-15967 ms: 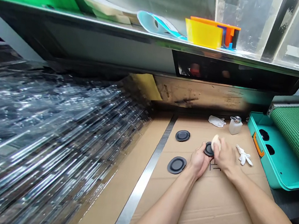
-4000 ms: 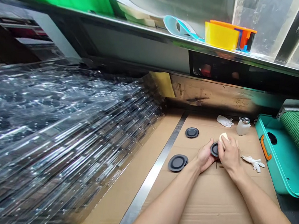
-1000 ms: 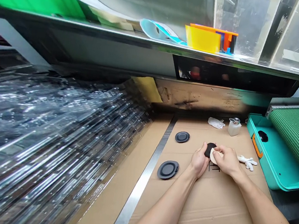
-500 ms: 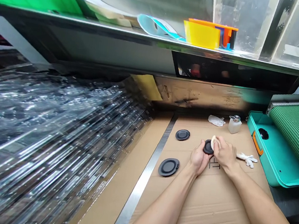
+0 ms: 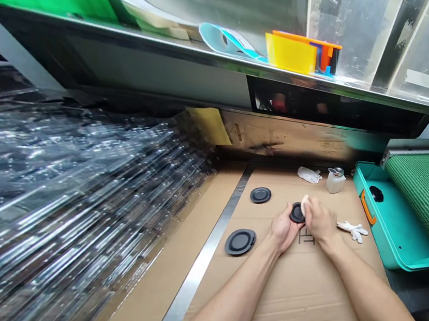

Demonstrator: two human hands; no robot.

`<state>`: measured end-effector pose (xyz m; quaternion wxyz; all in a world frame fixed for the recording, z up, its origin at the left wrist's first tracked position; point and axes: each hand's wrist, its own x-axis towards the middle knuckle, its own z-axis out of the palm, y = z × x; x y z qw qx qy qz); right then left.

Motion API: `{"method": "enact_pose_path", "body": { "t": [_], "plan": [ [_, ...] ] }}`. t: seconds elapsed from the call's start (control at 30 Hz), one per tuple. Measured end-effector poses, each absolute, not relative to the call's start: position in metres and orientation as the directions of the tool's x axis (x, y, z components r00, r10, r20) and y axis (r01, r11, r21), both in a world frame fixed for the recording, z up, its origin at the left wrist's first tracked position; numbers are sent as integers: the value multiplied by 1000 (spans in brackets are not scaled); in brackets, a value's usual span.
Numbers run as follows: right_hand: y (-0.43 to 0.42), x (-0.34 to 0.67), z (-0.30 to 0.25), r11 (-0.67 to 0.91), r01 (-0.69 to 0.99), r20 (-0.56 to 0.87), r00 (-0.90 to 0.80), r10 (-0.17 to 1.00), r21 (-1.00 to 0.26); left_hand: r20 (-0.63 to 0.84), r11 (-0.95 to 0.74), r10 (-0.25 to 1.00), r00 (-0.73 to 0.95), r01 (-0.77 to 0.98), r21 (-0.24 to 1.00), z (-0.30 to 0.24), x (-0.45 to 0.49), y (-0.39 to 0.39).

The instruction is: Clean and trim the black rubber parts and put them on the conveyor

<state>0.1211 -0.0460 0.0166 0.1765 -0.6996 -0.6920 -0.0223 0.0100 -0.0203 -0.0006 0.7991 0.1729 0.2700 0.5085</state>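
Observation:
A round black disc (image 5: pixel 296 213) with a raised rim rests in my left hand (image 5: pixel 283 230), whose fingers are closed about its edge. Against the disc's right side my right hand (image 5: pixel 319 218) presses a small whitish pad (image 5: pixel 304 205), pinched in the fingers; whether it is cloth or sponge I cannot make out. Two similar black discs lie flat to the left on the cardboard, a farther one (image 5: pixel 261 195) and a nearer, larger-looking one (image 5: pixel 240 242). White gloves (image 5: pixel 353 230) lie just right of my right wrist.
Beyond my hands stand a whitish pump bottle (image 5: pixel 336 181) and a crumpled white cloth (image 5: pixel 309 175). A teal tray (image 5: pixel 403 241) holding a black round part (image 5: pixel 376 194) sits right, below a green conveyor belt (image 5: pixel 428 186). Stacked clear plastic trays (image 5: pixel 76 206) fill the left. A metal shelf (image 5: pixel 173 48) crosses above.
Both hands stay at the disc, with the pad still against its right side. The right hand has shifted only slightly, and the view has moved a little.

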Motion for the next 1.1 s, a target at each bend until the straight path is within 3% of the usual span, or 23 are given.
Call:
{"method": "enact_pose_path", "body": {
  "t": [0.2,0.33,0.43,0.53,0.67,0.77,0.87,0.93,1.0,1.1],
  "plan": [
    [-52,117,17,116,972,249,-63,967,-205,-270,495,868,416,-691,526,3,7,-19],
    [-47,136,23,-81,967,225,137,965,-241,-270,337,940,210,-705,624,6,1,-12],
    [-43,156,30,-146,935,209,221,953,-323,-209,228,971,113,-696,681,9,-4,-11],
    [-45,176,42,-150,921,185,228,956,-359,-204,271,963,178,-657,704,10,-6,-14],
    [-57,205,61,-224,955,199,262,944,-195,-249,438,895,369,-628,644,12,-8,-15],
    [-66,223,72,-241,961,42,248,968,-132,-239,526,843,482,-645,554,16,-12,-14],
    [-70,227,75,-147,982,-108,135,985,-120,-214,535,838,503,-675,508,20,-14,-14],
    [-70,222,74,-67,978,-153,37,988,-195,-197,535,835,514,-675,507,21,-13,-14],
    [-69,212,72,49,933,-139,-105,985,-357,-189,550,821,539,-659,513,20,-13,-15],
    [-69,194,71,219,824,34,-237,971,-523,-219,596,783,582,-603,530,14,-11,-14]
  ]
}}
